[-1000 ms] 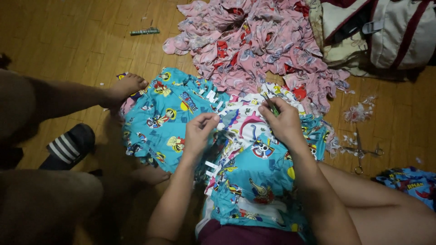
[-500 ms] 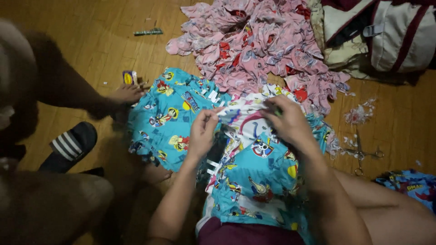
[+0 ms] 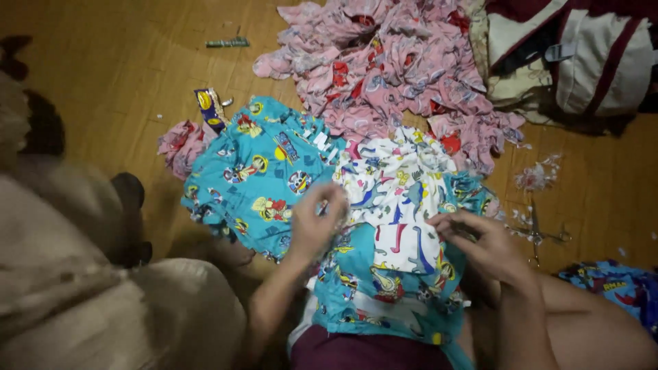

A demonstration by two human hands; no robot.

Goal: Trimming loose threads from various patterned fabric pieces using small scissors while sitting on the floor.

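Here the person sits on the wooden floor [image 3: 103,89] with a stack of printed cloth pieces spread across the lap and out in front. The left hand [image 3: 317,223] is curled, its fingertips pinched together at the edge of the white dinosaur-print piece [image 3: 397,199]; motion blur hides whether it grips a fold of cloth or something small. The right hand [image 3: 480,243] is also closed, fingers drawn in over the right edge of that same white piece, apparently nipping the fabric between thumb and fingers. Holding both sides this way seems to keep the top piece taut and flat on the stack, so one layer can be worked apart from those under it.

The white piece lies on top of the turquoise cartoon-print pieces [image 3: 260,171], which fan out to the left and continue down over the lap. Beyond them, a heap of pink printed fabric [image 3: 391,68] touches the far edge of the white piece and crowds the space ahead. A small pair of scissors [image 3: 538,233] lies on the floor just right of the right hand, among thread scraps. A pale bag with dark trim [image 3: 596,62] sits at the upper right. At the left, another person's clothed leg [image 3: 89,294] fills the near corner, close beside the turquoise pieces.
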